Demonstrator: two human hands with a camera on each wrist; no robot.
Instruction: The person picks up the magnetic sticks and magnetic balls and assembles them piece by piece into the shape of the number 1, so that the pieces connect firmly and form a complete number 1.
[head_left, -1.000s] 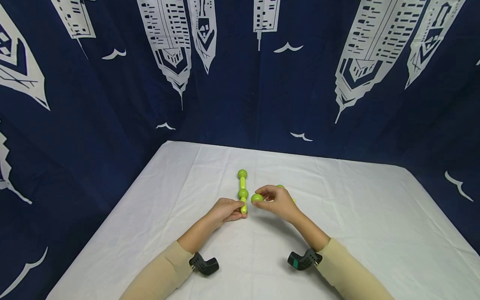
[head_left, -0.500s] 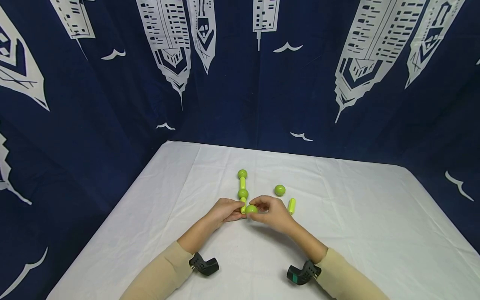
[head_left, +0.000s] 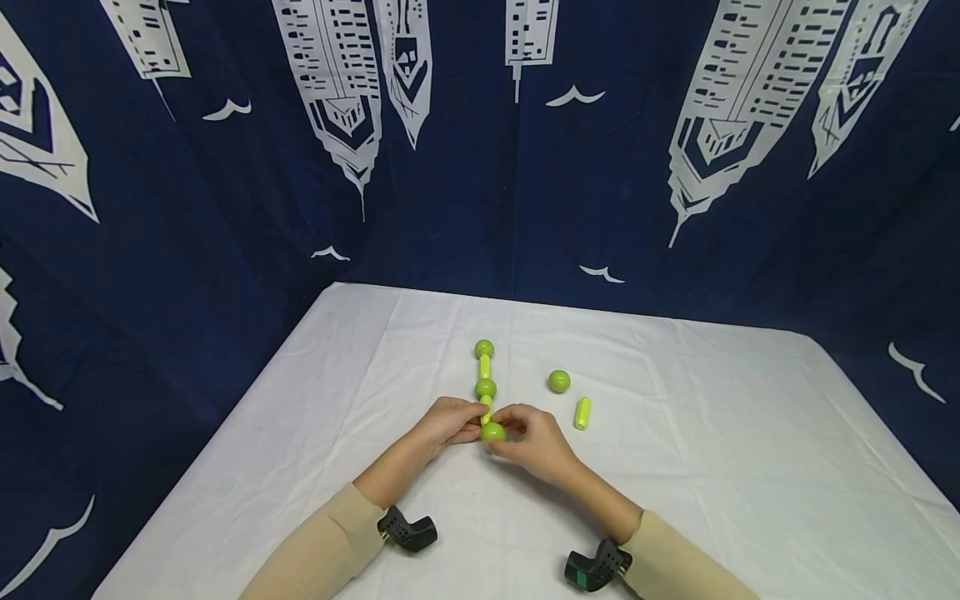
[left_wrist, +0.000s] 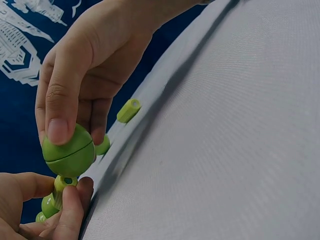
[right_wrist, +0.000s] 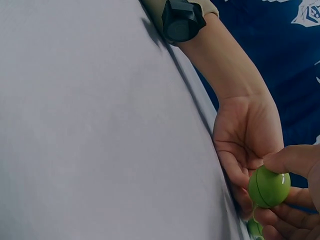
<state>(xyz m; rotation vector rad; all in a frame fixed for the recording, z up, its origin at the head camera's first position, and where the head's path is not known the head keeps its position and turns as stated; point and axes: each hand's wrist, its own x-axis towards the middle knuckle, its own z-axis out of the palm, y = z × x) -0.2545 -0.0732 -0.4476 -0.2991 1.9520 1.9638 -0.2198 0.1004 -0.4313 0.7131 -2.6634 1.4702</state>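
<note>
A straight chain of green balls and yellow-green rods lies on the white cloth, with a far ball [head_left: 484, 349], a rod [head_left: 485, 367] and a middle ball [head_left: 486, 388]. My left hand [head_left: 447, 421] pinches the near rod [left_wrist: 64, 184] of this chain between thumb and fingers. In the left wrist view a hole shows in that rod's end. My right hand [head_left: 538, 443] grips another green ball [left_wrist: 70, 152], which has a seam line around it, right at the rod's end. Whether ball and rod touch, I cannot tell.
To the right of the chain lie a loose green ball [head_left: 559, 382] and a loose yellow-green rod [head_left: 582, 413]. White cloth [head_left: 735, 450] covers the table. A dark blue curtain [head_left: 480, 208] with white printed buildings hangs behind it.
My right hand has come down and left with its ball, from beside the chain to the near rod's end. The loose ball and rod now show fully. My left hand stays put.
</note>
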